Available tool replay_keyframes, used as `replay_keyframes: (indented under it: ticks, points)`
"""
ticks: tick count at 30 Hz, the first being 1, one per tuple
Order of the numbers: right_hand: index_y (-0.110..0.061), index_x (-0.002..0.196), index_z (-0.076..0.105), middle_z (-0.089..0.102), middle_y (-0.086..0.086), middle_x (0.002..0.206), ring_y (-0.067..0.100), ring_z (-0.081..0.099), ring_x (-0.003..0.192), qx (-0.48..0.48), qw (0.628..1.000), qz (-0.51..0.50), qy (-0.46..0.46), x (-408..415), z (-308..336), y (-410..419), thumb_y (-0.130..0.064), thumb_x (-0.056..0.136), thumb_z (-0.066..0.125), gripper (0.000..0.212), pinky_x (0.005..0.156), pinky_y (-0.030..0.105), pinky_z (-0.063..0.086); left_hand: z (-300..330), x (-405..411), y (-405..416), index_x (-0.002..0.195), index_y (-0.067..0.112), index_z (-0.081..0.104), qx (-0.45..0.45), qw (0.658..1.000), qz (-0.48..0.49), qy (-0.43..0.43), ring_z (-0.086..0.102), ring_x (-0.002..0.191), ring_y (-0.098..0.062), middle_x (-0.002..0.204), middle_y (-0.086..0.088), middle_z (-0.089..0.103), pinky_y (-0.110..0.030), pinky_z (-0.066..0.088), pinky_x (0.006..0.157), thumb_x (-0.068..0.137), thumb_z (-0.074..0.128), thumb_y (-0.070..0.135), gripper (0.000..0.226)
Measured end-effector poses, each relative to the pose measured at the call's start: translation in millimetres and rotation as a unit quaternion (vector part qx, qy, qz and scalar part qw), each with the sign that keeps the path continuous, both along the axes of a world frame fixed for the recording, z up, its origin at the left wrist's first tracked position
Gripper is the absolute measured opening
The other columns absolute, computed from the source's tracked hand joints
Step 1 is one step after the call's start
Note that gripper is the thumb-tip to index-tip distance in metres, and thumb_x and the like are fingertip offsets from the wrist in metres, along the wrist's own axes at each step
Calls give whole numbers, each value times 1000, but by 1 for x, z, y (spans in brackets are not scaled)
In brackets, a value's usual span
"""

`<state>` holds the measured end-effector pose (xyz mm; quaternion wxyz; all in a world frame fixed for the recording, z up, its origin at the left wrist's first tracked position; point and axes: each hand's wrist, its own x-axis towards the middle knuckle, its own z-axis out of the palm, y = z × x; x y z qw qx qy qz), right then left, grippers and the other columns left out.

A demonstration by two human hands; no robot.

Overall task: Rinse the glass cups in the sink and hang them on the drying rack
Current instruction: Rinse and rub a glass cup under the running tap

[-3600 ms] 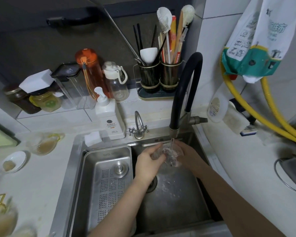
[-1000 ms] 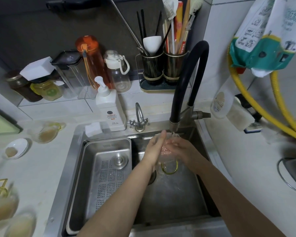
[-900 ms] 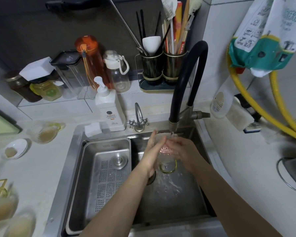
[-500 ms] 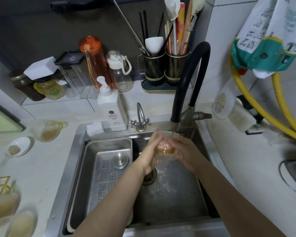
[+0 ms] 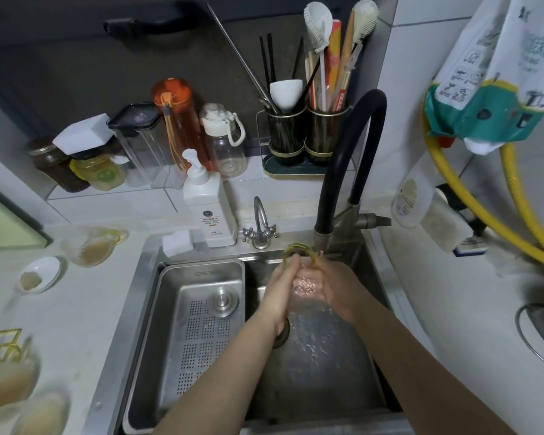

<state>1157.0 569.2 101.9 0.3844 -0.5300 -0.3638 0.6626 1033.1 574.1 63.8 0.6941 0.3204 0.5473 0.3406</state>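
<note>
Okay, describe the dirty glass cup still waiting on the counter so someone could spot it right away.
Start at the sink and look left across the white counter. The glass cup lies tipped beside a small white dish; its yellow handle and brownish residue mark it out.
</note>
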Motion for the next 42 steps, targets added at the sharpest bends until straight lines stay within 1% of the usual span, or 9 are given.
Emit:
replay_keyframes:
  ticks: [4,9,12,21,25,29,32,36,42]
  points:
    - [-17,97,68,70,-2,91,6,67,87,89,987,74,-109,-4,5,-11,-18,98,46,22,84,19,51,8,0,11,115,23,66,-89,995,1,32,68,99,-28,110,-7,71,-44,56,80,65,50,86,81]
    - [-4,105,68,70,15,107,20,68,91,76,996,-14,-35,4,2,-3,-22,95,52,26,77,32,56,9,4,-7,126,32,50,10,1000,13,-17,68,88,-3,104,7,69,-26,55,73,80,61,58,54]
    - [-3,114,64,67,10,110,18,63,105,84,986,109,-93,5,-3,-1,-13,95,50,25,99,39,48,6,5,-6,120,29,57,6,1000,8,-21,68,102,-21,113,-3,70,-43,56,86,67,64,71,68]
    - [-16,111,62,67,-3,104,9,62,99,121,906,307,-265,15,13,-2,-32,97,48,25,96,32,46,9,0,15,122,19,62,-120,992,-42,16,69,94,-31,111,-12,69,-41,58,62,66,52,84,86]
    - [-15,119,59,65,-5,110,2,61,98,156,916,256,-268,16,8,-4,-28,98,47,28,98,25,45,14,-2,10,120,24,63,-81,995,-50,-5,66,103,-25,114,-6,68,-40,59,68,71,51,81,76]
    - [-14,115,63,68,7,112,12,65,104,159,971,127,-129,17,12,-1,-34,93,52,32,98,35,48,6,3,0,134,39,44,17,998,-11,-57,61,116,-21,126,-1,64,-49,50,96,70,69,67,74]
    - [-9,119,62,65,13,118,14,62,110,126,983,124,-41,14,14,-5,-28,95,50,32,99,33,46,8,7,3,132,36,50,20,999,-2,-41,62,115,-23,128,-1,63,-47,51,95,74,64,69,68]
    - [-19,108,63,70,-8,96,1,65,95,135,932,276,-190,21,5,-12,-27,92,57,19,93,28,48,23,0,17,116,17,66,-72,996,-61,7,71,89,-25,102,-9,74,-43,57,79,75,49,79,77]
    - [-7,111,59,66,0,94,9,64,90,220,941,154,-204,14,17,-10,-14,95,52,19,80,15,48,26,9,2,118,19,64,-29,998,-41,-23,70,92,-19,98,-3,74,-37,58,76,78,53,69,65]
